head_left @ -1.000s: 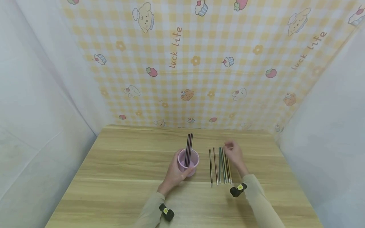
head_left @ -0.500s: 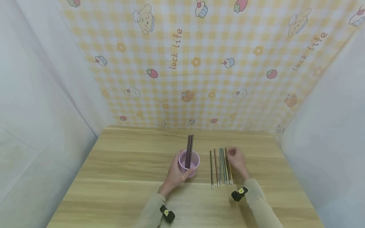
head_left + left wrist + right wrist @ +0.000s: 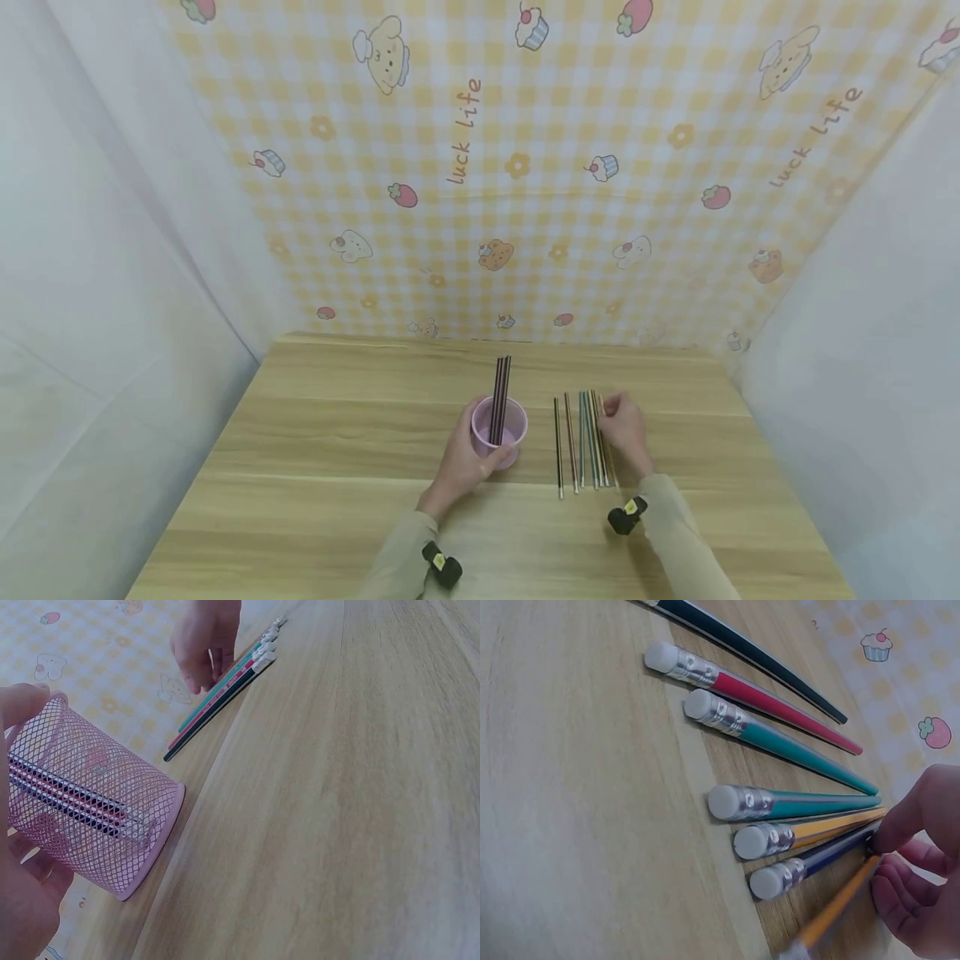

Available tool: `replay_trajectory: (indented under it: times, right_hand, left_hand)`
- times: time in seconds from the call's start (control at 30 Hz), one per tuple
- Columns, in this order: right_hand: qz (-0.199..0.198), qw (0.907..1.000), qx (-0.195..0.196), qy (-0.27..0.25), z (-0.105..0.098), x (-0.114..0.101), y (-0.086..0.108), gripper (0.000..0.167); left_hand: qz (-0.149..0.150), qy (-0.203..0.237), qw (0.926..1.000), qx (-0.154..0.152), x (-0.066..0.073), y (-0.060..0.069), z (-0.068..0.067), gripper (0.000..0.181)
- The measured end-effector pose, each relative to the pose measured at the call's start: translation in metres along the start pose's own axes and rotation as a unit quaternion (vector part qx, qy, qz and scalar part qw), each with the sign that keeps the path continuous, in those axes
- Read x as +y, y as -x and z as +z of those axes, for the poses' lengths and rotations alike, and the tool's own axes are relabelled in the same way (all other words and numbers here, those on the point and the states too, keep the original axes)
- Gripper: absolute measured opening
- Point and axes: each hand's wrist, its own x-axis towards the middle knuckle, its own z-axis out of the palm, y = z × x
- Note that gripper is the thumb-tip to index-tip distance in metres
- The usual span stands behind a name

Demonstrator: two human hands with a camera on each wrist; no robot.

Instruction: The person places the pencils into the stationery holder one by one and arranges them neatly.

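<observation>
In the head view, my left hand (image 3: 459,458) grips a pink mesh pencil cup (image 3: 112,761), thumb in front. Several dark striped pencils (image 3: 499,396) lean together inside it. To the right, my right hand (image 3: 626,429) pinches the far end of a yellow-orange pencil (image 3: 835,904), which lies angled away from the others. Beside it on the table are a dark blue pencil (image 3: 829,855), another yellow pencil (image 3: 829,829), two teal pencils, one of them the nearer teal pencil (image 3: 817,804), a red pencil (image 3: 780,705) and a black-green pencil (image 3: 757,654). Their white erasers point toward me.
The wood-grain table (image 3: 315,450) meets a yellow checked backdrop (image 3: 555,217) at its back edge. White cloth walls rise on the left (image 3: 112,250) and on the right (image 3: 870,317). Each sleeve carries a black wrist camera, such as the right camera (image 3: 627,516).
My right hand has moved slightly toward me and right, and the outermost yellow pencil now slants away from the row. The left hand keeps holding the cup in place.
</observation>
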Motion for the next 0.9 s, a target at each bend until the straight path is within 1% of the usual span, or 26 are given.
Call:
replay_trajectory:
  times: [0.17,0.3,0.5,0.6,0.63,0.73,0.9]
  right_hand:
    - [0.009,0.9993,0.009,0.034,0.0,-0.001,0.002,0.032]
    - [0.024,0.9979,-0.005,0.06,-0.001,-0.001,0.001,0.032]
    - [0.024,0.9952,-0.022,0.093,-0.005,-0.004,-0.001,0.034]
    - [0.022,0.9954,-0.022,0.091,-0.007,-0.002,-0.002,0.036]
    - [0.022,0.996,-0.021,0.084,-0.008,-0.002,-0.002,0.036]
    - [0.016,0.9979,-0.016,0.061,-0.011,-0.002,-0.002,0.036]
    - [-0.005,0.9988,0.013,0.047,-0.019,-0.008,-0.004,0.036]
  left_hand:
    - [0.001,0.0,1.0,-0.001,-0.001,0.0,0.0,0.092]
    - [0.002,-0.002,1.0,0.0,-0.001,0.0,0.0,0.092]
    - [0.003,0.002,1.0,0.003,0.002,0.0,0.0,0.092]
    - [0.002,0.0,1.0,0.003,0.003,0.0,0.0,0.092]
    - [0.003,-0.001,1.0,0.003,0.003,0.0,0.0,0.091]
    - [-0.006,-0.002,1.0,0.0,0.003,0.0,0.0,0.092]
    - [-0.009,-0.001,1.0,0.001,0.003,0.0,0.0,0.092]
